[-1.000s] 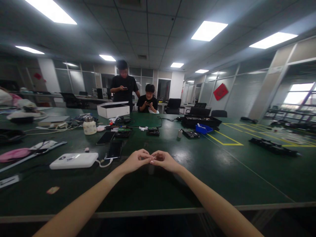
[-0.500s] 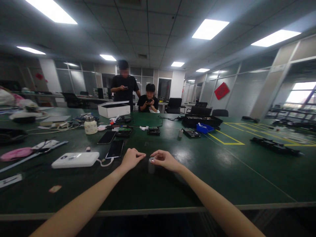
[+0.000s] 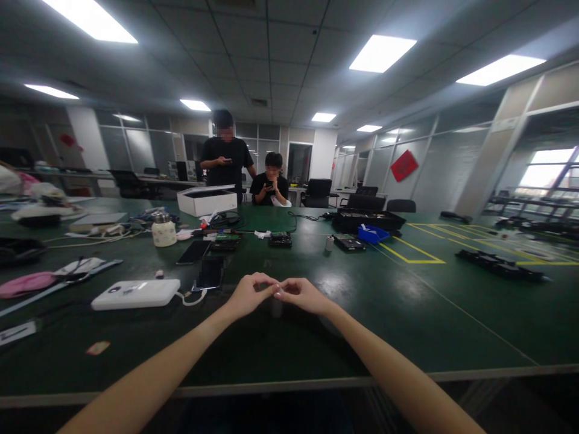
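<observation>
A small grey cylinder [image 3: 276, 310] stands upright on the green table in front of me, its upper end hidden by my fingers. My left hand [image 3: 248, 295] is closed, thumb and fingertips pinched together just over the cylinder's top; what they pinch, if anything, is too small to make out. From the other side, my right hand [image 3: 305, 296] curls its thumb and fingers round the top of the cylinder. The fingertips of both hands meet there. Farther back stands a similar grey cylinder [image 3: 329, 243], beside a dark circuit-board module [image 3: 349, 243].
Left of my hands lie a white power bank [image 3: 136, 295], a cabled phone [image 3: 210, 274] and another dark phone [image 3: 193, 252]. Behind are a cream bottle [image 3: 163, 232], a white box [image 3: 207, 202] and a blue tray [image 3: 373, 234]. Two people are across the table.
My left hand moved away from the cylinder's top, then came back against my right fingertips. My right hand stayed at the cylinder, which has not visibly shifted on the table.
</observation>
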Demonstrator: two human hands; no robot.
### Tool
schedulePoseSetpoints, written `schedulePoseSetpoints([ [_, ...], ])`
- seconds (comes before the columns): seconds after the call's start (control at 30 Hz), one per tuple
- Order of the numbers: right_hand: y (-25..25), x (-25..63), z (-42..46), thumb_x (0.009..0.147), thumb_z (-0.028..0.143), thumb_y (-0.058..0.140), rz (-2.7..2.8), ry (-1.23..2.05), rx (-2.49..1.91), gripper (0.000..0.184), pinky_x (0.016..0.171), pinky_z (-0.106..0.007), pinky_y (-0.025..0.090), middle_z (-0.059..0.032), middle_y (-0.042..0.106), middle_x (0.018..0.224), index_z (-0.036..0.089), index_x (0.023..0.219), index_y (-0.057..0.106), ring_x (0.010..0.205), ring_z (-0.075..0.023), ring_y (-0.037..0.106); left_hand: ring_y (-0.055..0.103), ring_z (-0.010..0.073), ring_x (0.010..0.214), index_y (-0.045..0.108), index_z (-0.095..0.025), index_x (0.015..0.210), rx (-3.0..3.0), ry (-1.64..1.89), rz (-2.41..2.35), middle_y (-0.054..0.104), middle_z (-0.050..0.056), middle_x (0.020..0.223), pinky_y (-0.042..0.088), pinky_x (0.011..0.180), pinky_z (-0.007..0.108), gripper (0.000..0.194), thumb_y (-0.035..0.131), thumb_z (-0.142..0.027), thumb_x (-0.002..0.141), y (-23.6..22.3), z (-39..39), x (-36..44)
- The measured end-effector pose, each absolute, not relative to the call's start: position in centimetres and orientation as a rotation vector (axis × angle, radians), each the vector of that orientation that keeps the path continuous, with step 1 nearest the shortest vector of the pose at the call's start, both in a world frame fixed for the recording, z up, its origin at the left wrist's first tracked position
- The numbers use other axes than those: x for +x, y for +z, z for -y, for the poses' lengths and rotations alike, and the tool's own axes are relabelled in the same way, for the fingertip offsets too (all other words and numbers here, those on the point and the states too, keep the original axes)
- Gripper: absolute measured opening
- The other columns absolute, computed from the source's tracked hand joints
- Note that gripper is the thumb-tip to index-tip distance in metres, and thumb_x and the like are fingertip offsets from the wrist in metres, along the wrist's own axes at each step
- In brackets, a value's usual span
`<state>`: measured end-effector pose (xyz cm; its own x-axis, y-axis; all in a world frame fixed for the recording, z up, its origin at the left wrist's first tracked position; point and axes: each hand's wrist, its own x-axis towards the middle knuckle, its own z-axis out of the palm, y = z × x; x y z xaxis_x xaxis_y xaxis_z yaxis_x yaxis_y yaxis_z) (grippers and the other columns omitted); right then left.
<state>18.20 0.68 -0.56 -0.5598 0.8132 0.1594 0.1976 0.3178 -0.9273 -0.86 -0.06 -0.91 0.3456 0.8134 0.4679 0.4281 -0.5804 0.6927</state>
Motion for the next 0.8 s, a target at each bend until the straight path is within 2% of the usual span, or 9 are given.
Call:
schedulePoseSetpoints([
  [0.13, -0.7, 18.1, -0.7, 0.068, 0.047, 0.07, 1.955, 1.258, -0.867, 0.041, 0.07, -0.027, 0.044, -0.002, 0.066, 0.079, 0.012, 0.089, 0.067, 0.072, -0.0136, 0.059, 0.056, 0.0176, 0.076, 0.073, -0.019, 0.086, 2.181, 1.115, -1.072, 0.071, 0.005, 0.083, 0.038, 0.063, 0.026, 0.025, 0.059, -0.039, 0.08, -0.7, 0.2, -0.8],
  [0.27, -0.9, 18.1, -0.9, 0.068, 0.049, 0.069, 1.979, 1.219, -0.884, 0.042, 0.066, -0.026, 0.044, -0.0016, 0.065, 0.076, 0.012, 0.087, 0.067, 0.068, -0.0128, 0.057, 0.054, 0.0182, 0.079, 0.074, -0.022, 0.085, 2.189, 1.082, -1.061, 0.068, 0.005, 0.085, 0.037, 0.063, 0.026, 0.024, 0.06, -0.04, 0.078, -0.6, 0.2, -1.0],
  [0.4, -0.7, 18.2, -0.8, 0.07, 0.049, 0.067, 2.034, 1.065, -0.913, 0.042, 0.063, -0.026, 0.045, -0.0032, 0.066, 0.078, 0.013, 0.091, 0.067, 0.067, -0.0137, 0.058, 0.052, 0.0183, 0.08, 0.075, -0.024, 0.089, 2.155, 1.057, -1.05, 0.061, 0.004, 0.085, 0.036, 0.062, 0.026, 0.024, 0.061, -0.039, 0.076, -0.8, 0.2, -1.0],
  [0.5, -0.2, 18.3, -0.7, 0.07, 0.044, 0.069, 2.015, 0.919, -0.887, 0.038, 0.071, -0.029, 0.047, -0.0052, 0.068, 0.085, 0.014, 0.094, 0.067, 0.076, -0.0154, 0.06, 0.053, 0.0187, 0.083, 0.073, -0.023, 0.095, 2.049, 1.12, -1.006, 0.058, 0.004, 0.087, 0.039, 0.069, 0.027, 0.028, 0.056, -0.037, 0.079, -0.8, 0.1, -1.1],
  [0.6, 0.1, 18.3, -0.4, 0.072, 0.043, 0.068, 1.995, 0.869, -0.876, 0.034, 0.073, -0.03, 0.047, -0.0054, 0.069, 0.083, 0.014, 0.09, 0.068, 0.077, -0.0161, 0.061, 0.055, 0.0181, 0.083, 0.07, -0.019, 0.099, 1.928, 1.272, -1.022, 0.06, 0.004, 0.085, 0.04, 0.077, 0.029, 0.031, 0.047, -0.029, 0.081, -0.8, -0.2, -1.2],
  [0.7, 0.3, 18.1, 0.0, 0.073, 0.043, 0.067, 2.033, 0.837, -0.888, 0.031, 0.072, -0.03, 0.047, -0.0051, 0.069, 0.079, 0.014, 0.084, 0.07, 0.076, -0.0168, 0.061, 0.054, 0.0172, 0.074, 0.068, -0.016, 0.082, 1.872, 1.365, -1.117, 0.06, 0.003, 0.074, 0.041, 0.071, 0.028, 0.03, 0.039, -0.023, 0.078, -0.8, -0.5, -1.4],
  [0.8, 0.5, 17.8, 0.2, 0.074, 0.042, 0.065, 2.043, 0.791, -0.879, 0.029, 0.074, -0.03, 0.047, -0.0053, 0.069, 0.08, 0.014, 0.081, 0.071, 0.078, -0.0179, 0.062, 0.054, 0.0169, 0.067, 0.06, -0.017, 0.064, 1.9, 1.338, -1.16, 0.059, 0.002, 0.065, 0.041, 0.064, 0.027, 0.028, 0.035, -0.022, 0.075, -0.7, -0.4, -1.5],
])
